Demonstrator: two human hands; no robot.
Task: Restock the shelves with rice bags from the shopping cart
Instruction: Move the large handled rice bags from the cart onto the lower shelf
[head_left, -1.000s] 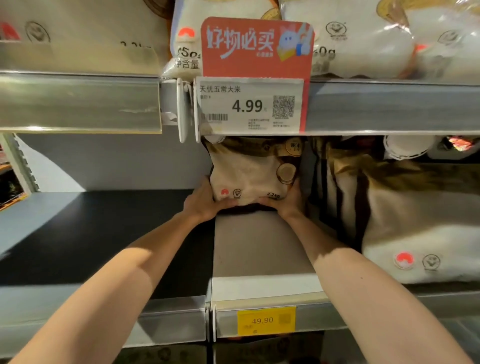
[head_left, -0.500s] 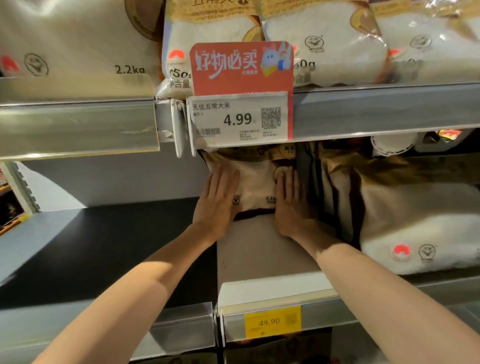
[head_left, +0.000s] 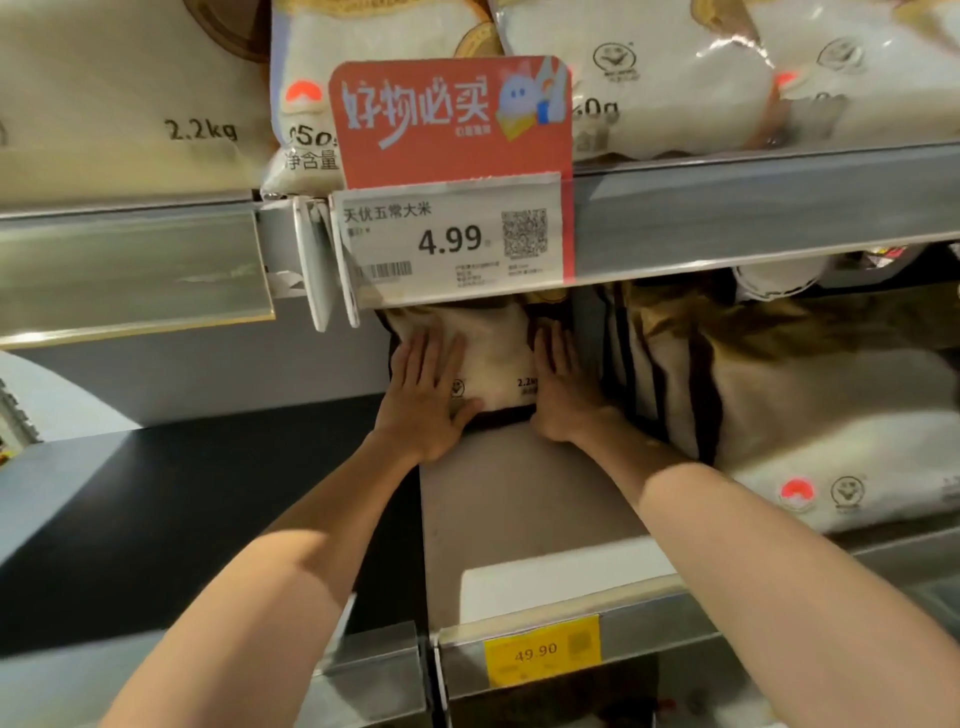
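Middle shelf (head_left: 524, 499): I am working on this tier, and its deck is showing bare in front of the bag; the shopping cart is lying outside my view.
Neighbouring bags (head_left: 831, 415): they are sitting just right of my spot, dark gold at the top and pale below, with a red emblem.
Rice bag (head_left: 496, 358): it is standing upright at the back of the middle shelf, under the upper rail (head_left: 727, 208), close beside the neighbouring bags.
Left hand (head_left: 426, 400): I am laying it flat on the bag's lower left face, fingers straight, gripping nothing.
Right hand (head_left: 563, 389): I am pressing it flat on the bag's right edge, fingers straight too, nothing clasped.
Step in hand: I am seating and squaring this bag, judging by both palms pushing on it.
Next move: I am expecting to lift both palms away without tipping the bag, then reach back for another.
Large upper bag (head_left: 130, 104): its print is reading "2.2kg".
Red sign (head_left: 452, 119): it is reading "好物必买" beside a cartoon figure.
White price tag (head_left: 452, 239): it is reading "天优五常大米" and "4.99", with a barcode and QR code.
Yellow tag (head_left: 540, 652): it is reading "49.90".
Small upper bag (head_left: 306, 130): it is showing "净含量".
Bag print: "2.2" is peeking out beside my right hand; the rest I cannot read.
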